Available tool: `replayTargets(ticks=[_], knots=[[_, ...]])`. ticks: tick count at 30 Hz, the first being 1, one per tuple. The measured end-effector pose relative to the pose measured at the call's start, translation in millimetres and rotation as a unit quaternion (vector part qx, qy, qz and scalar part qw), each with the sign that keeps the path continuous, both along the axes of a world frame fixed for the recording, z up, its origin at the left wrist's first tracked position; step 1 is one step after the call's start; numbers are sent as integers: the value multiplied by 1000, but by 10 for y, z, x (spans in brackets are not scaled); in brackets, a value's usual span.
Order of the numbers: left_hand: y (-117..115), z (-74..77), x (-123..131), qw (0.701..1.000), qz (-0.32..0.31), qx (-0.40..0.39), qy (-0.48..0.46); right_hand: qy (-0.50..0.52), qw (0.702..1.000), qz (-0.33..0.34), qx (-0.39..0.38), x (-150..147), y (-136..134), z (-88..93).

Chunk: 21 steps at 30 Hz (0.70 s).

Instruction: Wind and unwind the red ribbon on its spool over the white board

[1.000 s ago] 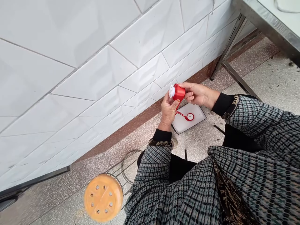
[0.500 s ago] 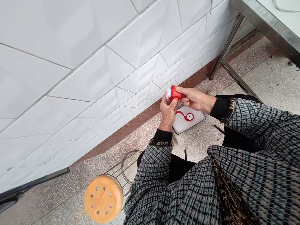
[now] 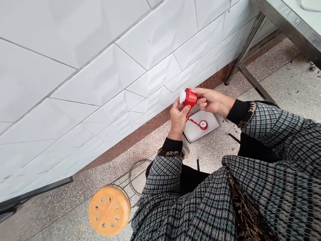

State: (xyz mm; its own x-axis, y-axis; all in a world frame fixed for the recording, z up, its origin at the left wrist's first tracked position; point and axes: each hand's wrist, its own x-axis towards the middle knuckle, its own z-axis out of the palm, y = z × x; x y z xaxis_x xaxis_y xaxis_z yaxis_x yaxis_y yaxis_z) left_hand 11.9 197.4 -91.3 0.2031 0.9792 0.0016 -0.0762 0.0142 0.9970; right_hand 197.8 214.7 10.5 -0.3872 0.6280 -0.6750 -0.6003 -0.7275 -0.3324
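Observation:
Up in front of the wall, my two hands are at a white spool point(image 3: 183, 96) wrapped in shiny red ribbon point(image 3: 191, 97). My left hand point(image 3: 177, 117) is closed at its flanged white end, with the thumb on the red strip running down. My right hand point(image 3: 212, 100) pinches the far side of the red winding with thumb and fingers; its other fingers are curled. Below, the ribbon strip reaches a second, flat roll point(image 3: 203, 125) with a white centre and red rim. That roll lies on a white board point(image 3: 198, 134) with a dark edge, on the floor.
A white tiled wall point(image 3: 100, 77) slopes across the left. An orange round stool point(image 3: 109, 211) with holes stands at the lower left, its wire legs near my left side. A metal-framed table point(image 3: 293, 25) stands at the upper right. Dark scraps lie on the speckled floor point(image 3: 281, 73).
My right hand has shifted slightly right, showing more of the red winding. The spool's white end has turned a little toward me. The flat roll remains on the board.

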Motion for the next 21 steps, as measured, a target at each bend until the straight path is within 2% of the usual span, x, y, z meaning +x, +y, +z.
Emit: replayTargets(ticks=[6,11,21], knots=[[67,-88,-78,999,-8,40,6,52,998,12,-37,-11,-17,37],[33,-133,-32,1000,22,2,4,46,998,-1,-52,-42,-49,-1],[-22,21,76,997,54,-61,3,-111,990,-75,43,-314,-271,-35]])
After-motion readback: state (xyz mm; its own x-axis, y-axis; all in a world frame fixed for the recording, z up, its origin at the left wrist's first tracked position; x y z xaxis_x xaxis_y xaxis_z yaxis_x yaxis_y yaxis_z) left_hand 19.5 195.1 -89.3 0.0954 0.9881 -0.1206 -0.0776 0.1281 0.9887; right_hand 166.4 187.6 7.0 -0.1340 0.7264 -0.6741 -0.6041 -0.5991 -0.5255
